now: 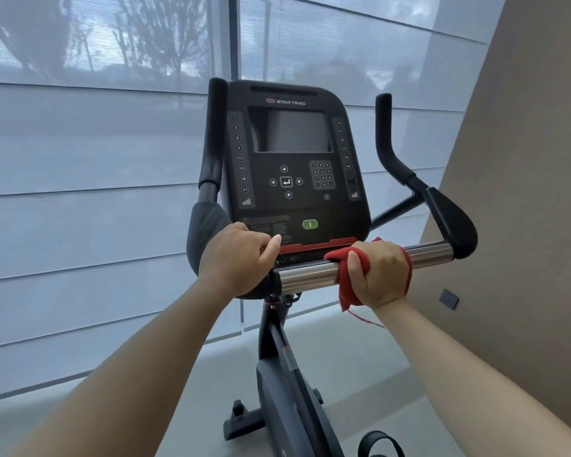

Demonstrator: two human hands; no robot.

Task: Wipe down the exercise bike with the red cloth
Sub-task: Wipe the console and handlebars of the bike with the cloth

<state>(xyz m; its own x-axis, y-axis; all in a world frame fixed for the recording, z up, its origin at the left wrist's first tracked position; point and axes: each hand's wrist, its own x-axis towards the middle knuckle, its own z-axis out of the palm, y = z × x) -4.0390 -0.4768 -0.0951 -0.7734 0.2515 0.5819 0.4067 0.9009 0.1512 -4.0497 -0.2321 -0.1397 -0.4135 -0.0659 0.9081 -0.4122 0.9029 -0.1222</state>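
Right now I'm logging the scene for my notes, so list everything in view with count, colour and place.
exercise bike: one, black, centre, in front of the window
console: one, black with dark screen and green button, atop the bike
chrome bar: one, silver, below the console
upright grips: two, black, flanking the console
red cloth: one, wrapped around the chrome bar
window blind: pale grey, background
wall: beige, right
left hand: on the black handlebar end
right hand: gripping the cloth
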